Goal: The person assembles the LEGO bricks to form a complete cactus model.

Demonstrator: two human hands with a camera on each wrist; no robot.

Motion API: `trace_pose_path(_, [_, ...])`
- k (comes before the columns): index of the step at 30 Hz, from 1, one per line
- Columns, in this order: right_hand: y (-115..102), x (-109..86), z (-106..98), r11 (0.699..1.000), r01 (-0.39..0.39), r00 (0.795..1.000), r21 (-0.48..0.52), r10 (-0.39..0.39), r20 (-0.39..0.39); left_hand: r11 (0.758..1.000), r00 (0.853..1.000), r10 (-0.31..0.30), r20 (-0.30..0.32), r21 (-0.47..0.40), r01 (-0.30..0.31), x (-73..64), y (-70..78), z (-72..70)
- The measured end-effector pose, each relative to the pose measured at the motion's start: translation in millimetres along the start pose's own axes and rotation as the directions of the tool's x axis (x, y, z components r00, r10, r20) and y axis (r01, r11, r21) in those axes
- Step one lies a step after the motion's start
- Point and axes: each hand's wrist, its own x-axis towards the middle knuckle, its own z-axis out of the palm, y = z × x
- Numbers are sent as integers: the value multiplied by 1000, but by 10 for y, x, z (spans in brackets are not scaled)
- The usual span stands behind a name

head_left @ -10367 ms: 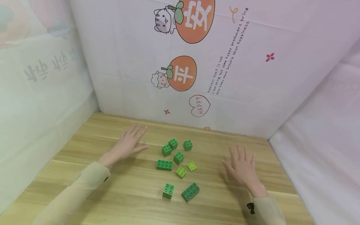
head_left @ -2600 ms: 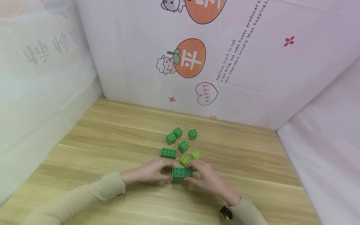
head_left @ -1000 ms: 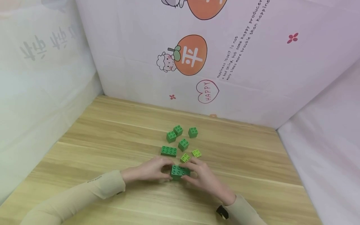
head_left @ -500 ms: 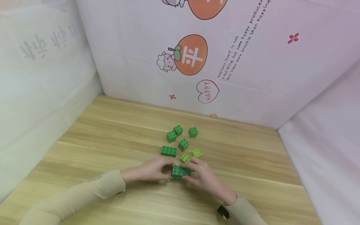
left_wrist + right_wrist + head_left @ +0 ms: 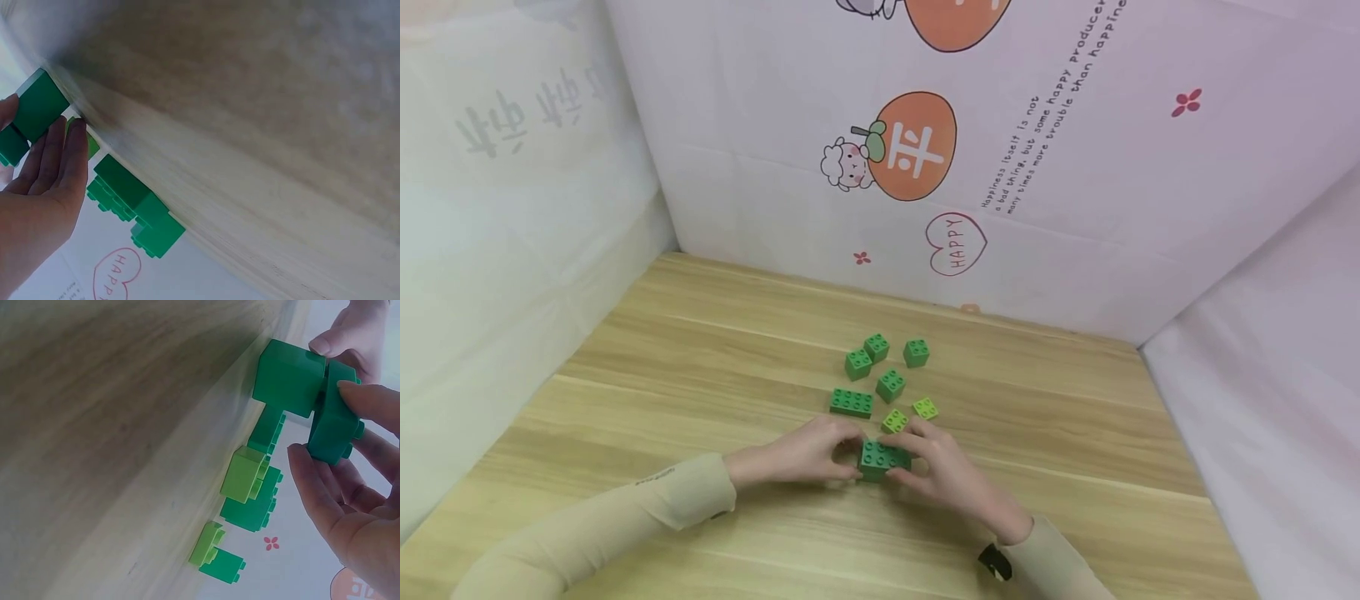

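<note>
The right hand (image 5: 943, 467) pinches the long dark-green brick (image 5: 335, 419) while the left hand (image 5: 811, 450) grips the square block (image 5: 290, 378) under it; a thin gap shows between them, so I'd guess this pair is only nearly joined. Beyond the long dark-green brick I count 7 unstacked pieces, seemingly left for later: 1 other long brick (image 5: 852, 403), 4 green cubes (image 5: 891, 384), 2 small lime bricks (image 5: 926, 408).

Beige sleeves (image 5: 606, 523); small dark lettering (image 5: 656, 477) on left, black piece (image 5: 997, 563) at right cuff (image 5: 1028, 540).
</note>
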Motion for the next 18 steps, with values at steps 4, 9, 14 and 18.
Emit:
trace_pose_path(4, [-13, -6, -16, 1000, 14, 1000, -15, -14, 2, 1000, 1000, -14, 5, 0, 14, 1, 13, -3])
trace_pose_path(9, [-34, -12, -27, 1000, 18, 1000, -19, -18, 3, 1000, 1000, -25, 3, -1, 25, 1, 18, -7])
trace_pose_path(14, [-43, -17, -26, 999, 25, 1000, -43, -25, 0, 1000, 1000, -6, -5, -10, 6, 14, 12, -2])
trace_pose_path(18, [-47, -19, -23, 996, 28, 1000, -82, -27, 6, 1000, 1000, -3, -4, -18, 3, 18, 10, 1])
